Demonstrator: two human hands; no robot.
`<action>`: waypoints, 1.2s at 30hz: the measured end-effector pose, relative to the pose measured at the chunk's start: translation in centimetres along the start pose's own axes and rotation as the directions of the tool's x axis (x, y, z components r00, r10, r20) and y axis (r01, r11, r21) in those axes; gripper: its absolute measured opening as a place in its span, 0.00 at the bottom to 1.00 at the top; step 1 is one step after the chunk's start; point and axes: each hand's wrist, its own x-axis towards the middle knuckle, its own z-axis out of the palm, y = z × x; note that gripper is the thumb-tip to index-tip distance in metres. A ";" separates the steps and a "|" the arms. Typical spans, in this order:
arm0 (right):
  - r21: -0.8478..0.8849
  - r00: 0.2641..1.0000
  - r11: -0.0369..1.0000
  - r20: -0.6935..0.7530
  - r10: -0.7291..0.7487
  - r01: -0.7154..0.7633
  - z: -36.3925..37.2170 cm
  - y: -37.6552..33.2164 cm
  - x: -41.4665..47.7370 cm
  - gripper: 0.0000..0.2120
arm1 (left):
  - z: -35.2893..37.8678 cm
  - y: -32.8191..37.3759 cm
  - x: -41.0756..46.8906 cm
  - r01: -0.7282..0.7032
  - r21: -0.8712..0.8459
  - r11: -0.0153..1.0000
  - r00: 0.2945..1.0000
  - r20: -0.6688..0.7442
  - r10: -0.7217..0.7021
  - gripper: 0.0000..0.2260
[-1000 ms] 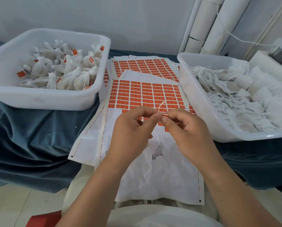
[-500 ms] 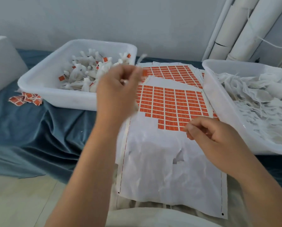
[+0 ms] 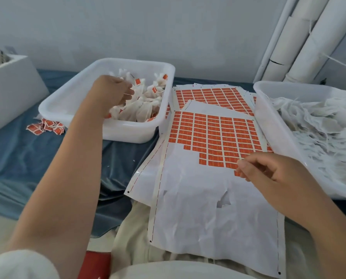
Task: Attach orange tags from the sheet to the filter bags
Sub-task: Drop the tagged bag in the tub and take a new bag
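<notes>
Left hand: the left hand [image 3: 116, 91] was out over the white plastic tub on the left [image 3: 128, 135], fingers loosely curled right on top of the pile. Honestly couldn't tell if it was gripping anything.
Left tub contents: small white filter bags with orange tags on their strings [image 3: 144, 109], heaped toward the tub's right end.
Right hand: the right hand [image 3: 268, 170] sat low over the top sheet with its fingers curled in. The thumb and forefinger tips were close together right at the lowest orange tag [image 3: 237, 173]. It was at the tag's edge for sure, but I couldn't make out an actual pinch.
Tag sheet: the white backing sheet with rows of orange rectangular tags [image 3: 214, 137] lay between the two tubs. Its near half was stripped bare and crumpled, with a torn hole in it.
Second sheet: another sheet of orange tags [image 3: 208, 97] lay underneath and poked out at the far end.
Right tub: the white plastic tub on the right [image 3: 272, 137] held a messy heap of plain white filter bags [image 3: 319, 125] with loose strings.
Cloth: a blue velvety cloth [image 3: 27, 158] lay under the tubs and sheets.
Strays: a little heap of loose orange tags [image 3: 47, 126] was on the cloth, just beside the left tub's near corner.
Background: a white box [image 3: 11, 87] stood far left, and white pipes [image 3: 309, 37] ran up the wall at right.
</notes>
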 end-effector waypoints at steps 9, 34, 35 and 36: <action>0.023 0.904 0.992 -0.409 0.123 -0.125 -7.9 4.7 1.3 0.09 | 1.1 2.4 -6.8 -0.364 -0.027 0.931 0.885 -0.320 0.337 0.12; -0.275 0.820 0.935 -0.572 0.029 -0.225 -14.3 7.8 7.3 0.09 | 14.7 2.2 -22.9 -0.330 -0.253 0.909 0.801 0.433 0.412 0.14; -0.202 0.826 0.967 -0.563 0.017 -0.157 -14.0 6.4 6.5 0.09 | 14.7 2.4 -22.9 -0.336 -0.261 0.905 0.805 0.419 0.420 0.12; -0.116 0.846 0.990 -0.533 0.010 -0.085 -13.6 4.9 5.6 0.10 | 14.7 2.5 -23.0 -0.338 -0.272 0.901 0.811 0.401 0.425 0.11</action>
